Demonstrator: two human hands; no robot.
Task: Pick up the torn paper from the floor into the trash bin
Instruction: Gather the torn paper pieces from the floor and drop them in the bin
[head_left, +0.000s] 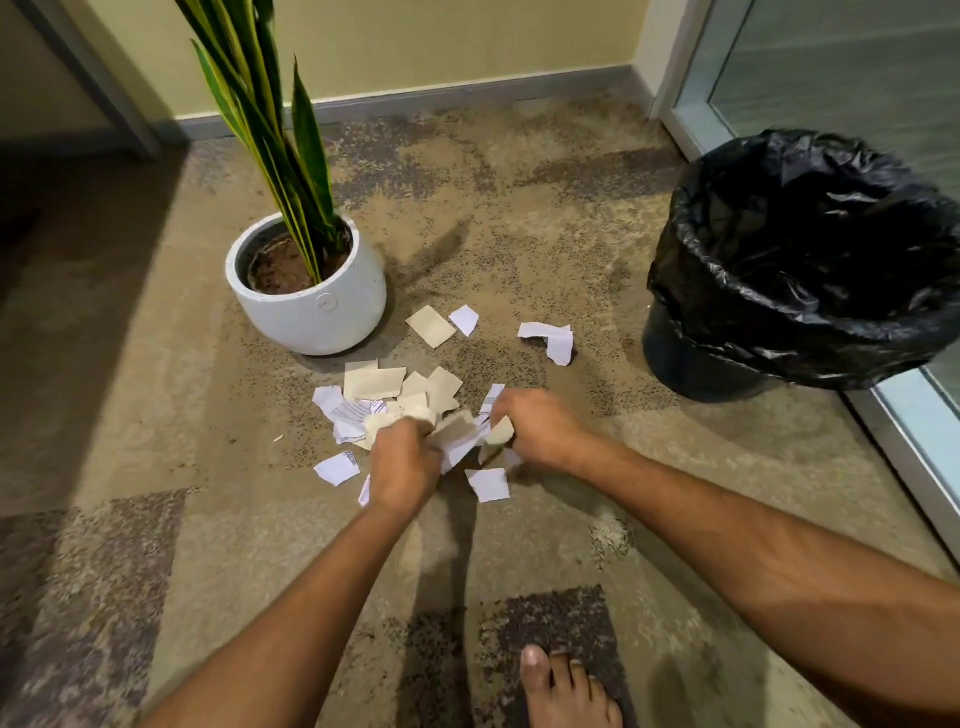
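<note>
Gathering torn paper (375, 383) off the floor.
My left hand (402, 462) and right hand (537, 428) each clench light, limp scraps; bunch them together, or they will slip.

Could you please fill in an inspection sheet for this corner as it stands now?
Surface: patterned carpet, beige with darker patches.
Job's things: torn paper scattered in a loose pile on the carpet, with stray scraps nearer the trash bin; the bin has a black liner and stands right of the pile.
Clutter: white plant pot with a tall striped plant, just left of the paper.
Hands: left hand and right hand are both down in the pile, closed on scraps.
Cables: nothing seen.
Surroundings: yellow wall with grey skirting, glass panel at right, a bare foot at the bottom edge.
</note>
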